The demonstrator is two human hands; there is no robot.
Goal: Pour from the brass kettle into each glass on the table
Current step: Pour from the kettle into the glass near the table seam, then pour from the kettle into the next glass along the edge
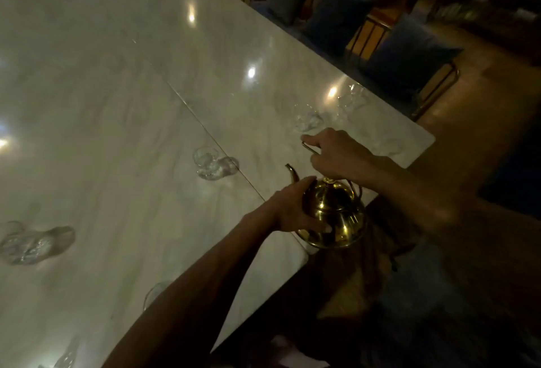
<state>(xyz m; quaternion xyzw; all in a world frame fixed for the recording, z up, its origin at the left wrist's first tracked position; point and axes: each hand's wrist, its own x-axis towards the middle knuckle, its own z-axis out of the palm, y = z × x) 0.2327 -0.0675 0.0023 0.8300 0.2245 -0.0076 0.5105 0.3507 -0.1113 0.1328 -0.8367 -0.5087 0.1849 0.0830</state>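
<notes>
The brass kettle (336,215) hangs over the near right edge of the white marble table (117,104), its thin spout pointing left and up. My right hand (333,157) is closed around the kettle's top handle. My left hand (292,209) cups the kettle's body from the left. Several clear glasses stand on the table: one (206,162) left of the spout, one (307,118) just beyond my right hand, one (351,98) near the far right edge, one (22,246) at the far left. Another glass (153,294) is partly hidden by my left forearm.
Chairs with blue cushions (409,57) line the table's far right side. A seam (205,130) runs diagonally across the tabletop. Wooden floor (483,98) lies to the right. The light is dim, with lamp reflections on the marble.
</notes>
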